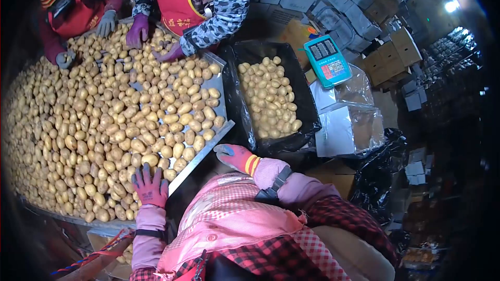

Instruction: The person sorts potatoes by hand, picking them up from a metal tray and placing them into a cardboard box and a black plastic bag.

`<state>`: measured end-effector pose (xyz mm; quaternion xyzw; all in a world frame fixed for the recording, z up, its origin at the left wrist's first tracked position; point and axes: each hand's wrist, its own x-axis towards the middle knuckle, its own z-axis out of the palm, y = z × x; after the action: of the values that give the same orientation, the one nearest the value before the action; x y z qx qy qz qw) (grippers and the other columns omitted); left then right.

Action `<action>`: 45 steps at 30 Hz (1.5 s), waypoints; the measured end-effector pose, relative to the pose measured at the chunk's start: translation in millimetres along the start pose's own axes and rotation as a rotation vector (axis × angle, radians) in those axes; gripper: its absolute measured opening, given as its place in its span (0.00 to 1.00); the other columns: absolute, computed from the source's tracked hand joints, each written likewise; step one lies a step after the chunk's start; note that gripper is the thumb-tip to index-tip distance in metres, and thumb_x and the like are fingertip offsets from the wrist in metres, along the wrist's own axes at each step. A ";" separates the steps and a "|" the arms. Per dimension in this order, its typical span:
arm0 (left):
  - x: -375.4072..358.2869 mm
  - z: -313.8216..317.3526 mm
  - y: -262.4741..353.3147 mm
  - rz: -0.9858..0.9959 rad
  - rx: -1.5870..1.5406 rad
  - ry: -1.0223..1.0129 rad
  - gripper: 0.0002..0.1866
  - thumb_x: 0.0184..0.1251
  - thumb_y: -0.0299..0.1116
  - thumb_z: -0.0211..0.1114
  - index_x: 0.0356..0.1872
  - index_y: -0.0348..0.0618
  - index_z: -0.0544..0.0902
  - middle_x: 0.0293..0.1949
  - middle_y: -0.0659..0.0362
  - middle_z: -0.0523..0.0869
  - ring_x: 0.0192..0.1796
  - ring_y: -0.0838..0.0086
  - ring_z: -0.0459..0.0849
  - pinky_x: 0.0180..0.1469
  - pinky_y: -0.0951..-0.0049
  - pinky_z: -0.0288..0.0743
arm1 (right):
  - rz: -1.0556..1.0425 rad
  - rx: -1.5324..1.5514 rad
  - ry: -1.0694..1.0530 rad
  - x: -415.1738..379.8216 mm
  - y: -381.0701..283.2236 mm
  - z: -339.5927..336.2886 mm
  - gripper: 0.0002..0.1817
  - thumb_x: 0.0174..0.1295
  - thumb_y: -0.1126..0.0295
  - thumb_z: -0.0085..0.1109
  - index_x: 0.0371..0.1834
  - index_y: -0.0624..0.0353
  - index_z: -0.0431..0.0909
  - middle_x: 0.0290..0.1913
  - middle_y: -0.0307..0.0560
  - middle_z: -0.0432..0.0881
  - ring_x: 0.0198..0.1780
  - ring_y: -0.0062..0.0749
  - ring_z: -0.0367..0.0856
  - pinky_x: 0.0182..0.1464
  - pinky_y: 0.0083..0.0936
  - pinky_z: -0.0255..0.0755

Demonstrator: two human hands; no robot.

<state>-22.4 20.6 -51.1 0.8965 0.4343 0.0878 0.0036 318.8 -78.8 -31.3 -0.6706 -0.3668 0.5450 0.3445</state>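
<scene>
My left hand, in a pink glove with dark fingertips, lies with spread fingers on the potatoes at the near edge of a metal sorting table. Nothing shows in its grip. Near the table's right corner, my right hand wears a similar glove with yellow stripes at the cuff. Its fingers stretch left toward the metal rim, and I see nothing held in them. Beyond that hand stands a box lined with black plastic, holding a pile of potatoes.
Two people in red aprons work at the table's far side, their gloved hands among the potatoes. A teal scale display stands right of the lined box, above a plastic-wrapped carton. Stacked cartons are farther back.
</scene>
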 end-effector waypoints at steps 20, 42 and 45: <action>-131.5 -118.3 65.1 -0.782 -0.719 0.068 0.23 0.66 0.43 0.59 0.58 0.44 0.81 0.50 0.46 0.86 0.53 0.52 0.84 0.56 0.56 0.76 | -1.585 -0.792 -0.900 191.9 -79.2 211.9 0.26 0.65 0.64 0.51 0.66 0.61 0.71 0.68 0.65 0.69 0.69 0.63 0.67 0.70 0.50 0.60; -248.1 -83.9 185.2 -1.623 -0.648 0.365 0.29 0.65 0.47 0.59 0.66 0.46 0.75 0.60 0.46 0.81 0.63 0.52 0.78 0.67 0.58 0.69 | -1.601 -0.803 -1.298 131.6 -155.1 283.9 0.31 0.70 0.53 0.46 0.75 0.52 0.63 0.72 0.57 0.65 0.70 0.53 0.64 0.71 0.45 0.58; -243.5 -90.0 184.1 -1.670 -0.664 0.393 0.30 0.65 0.48 0.60 0.66 0.46 0.75 0.59 0.45 0.82 0.62 0.51 0.78 0.67 0.57 0.69 | -1.507 -0.739 -1.334 119.9 -167.9 279.4 0.32 0.69 0.55 0.47 0.75 0.52 0.62 0.73 0.57 0.63 0.72 0.53 0.62 0.73 0.44 0.56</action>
<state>-41.5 -290.1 15.2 0.2137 0.8860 0.3275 0.2491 40.8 125.5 8.9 0.0991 -0.9426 0.3036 0.0978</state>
